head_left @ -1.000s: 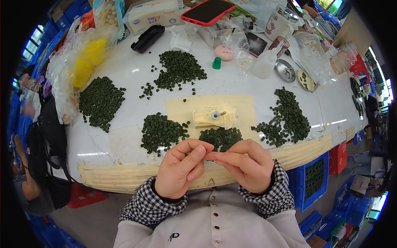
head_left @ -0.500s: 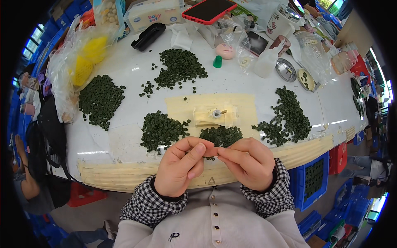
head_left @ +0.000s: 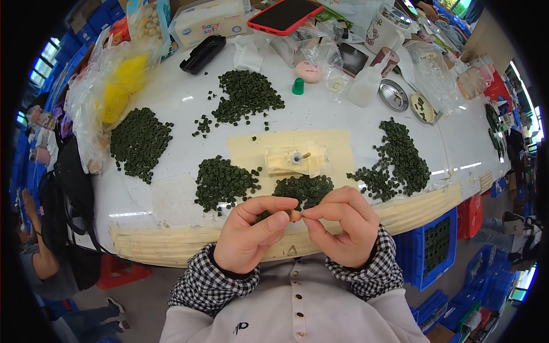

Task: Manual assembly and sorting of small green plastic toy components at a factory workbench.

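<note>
Over the table's front edge, my left hand and my right hand meet fingertip to fingertip. Both are closed in a pinch; what they hold is too small and covered to make out. Some dark green shows inside the curl of my left thumb and forefinger. Just beyond my fingers lies a pile of small dark green ring-like pieces. Behind it stands a small taped fixture with a metal collar and a thin brown pin. Another green pile lies left of it.
More green piles lie at the far left, the back and the right. A red-edged phone, a white squeeze bottle and a black case are behind. A blue crate stands below the table's right edge.
My fingertips have shifted slightly and pinch differently, with the right fingers less curled. The view has moved a little; the piles and fixture are as before.
</note>
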`<action>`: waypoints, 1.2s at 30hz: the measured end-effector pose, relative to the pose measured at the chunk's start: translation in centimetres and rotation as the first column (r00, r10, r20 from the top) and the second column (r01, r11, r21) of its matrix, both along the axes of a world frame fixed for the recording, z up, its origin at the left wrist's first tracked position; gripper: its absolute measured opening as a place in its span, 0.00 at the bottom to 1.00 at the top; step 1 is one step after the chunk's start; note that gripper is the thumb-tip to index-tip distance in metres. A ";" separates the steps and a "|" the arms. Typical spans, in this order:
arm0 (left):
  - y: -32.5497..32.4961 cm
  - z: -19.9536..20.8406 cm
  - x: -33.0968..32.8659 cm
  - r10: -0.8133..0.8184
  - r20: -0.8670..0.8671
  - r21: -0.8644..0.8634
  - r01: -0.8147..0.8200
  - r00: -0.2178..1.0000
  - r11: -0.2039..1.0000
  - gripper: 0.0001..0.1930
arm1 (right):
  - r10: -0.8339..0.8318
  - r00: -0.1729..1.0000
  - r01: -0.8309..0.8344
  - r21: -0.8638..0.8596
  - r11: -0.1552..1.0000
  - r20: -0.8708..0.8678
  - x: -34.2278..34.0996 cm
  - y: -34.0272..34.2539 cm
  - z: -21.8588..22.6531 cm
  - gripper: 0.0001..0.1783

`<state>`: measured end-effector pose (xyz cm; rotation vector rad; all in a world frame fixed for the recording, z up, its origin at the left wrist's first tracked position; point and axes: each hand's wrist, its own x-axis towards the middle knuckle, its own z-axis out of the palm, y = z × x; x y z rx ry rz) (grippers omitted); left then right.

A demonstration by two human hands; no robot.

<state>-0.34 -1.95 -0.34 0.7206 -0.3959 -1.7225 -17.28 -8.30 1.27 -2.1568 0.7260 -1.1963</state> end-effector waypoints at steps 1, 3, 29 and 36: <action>0.0 0.1 -0.1 0.009 0.008 -0.001 -0.009 1.000 1.000 0.10 | -0.002 1.000 0.002 0.005 1.000 -0.002 0.0 0.0 0.0 0.13; 0.1 -0.4 0.0 0.011 -0.037 -0.019 -0.012 0.999 1.000 0.09 | 0.001 1.000 -0.001 0.029 1.000 0.001 0.1 0.1 0.0 0.13; 0.2 -0.7 -0.3 0.176 0.162 -0.149 -0.152 0.971 0.977 0.07 | -0.049 0.997 0.051 -0.035 0.998 0.056 1.1 0.6 -0.5 0.13; 0.3 -1.0 0.0 0.183 0.284 -0.173 -0.138 0.941 0.975 0.07 | -0.022 0.998 0.025 -0.051 0.998 0.062 1.1 0.6 -0.6 0.14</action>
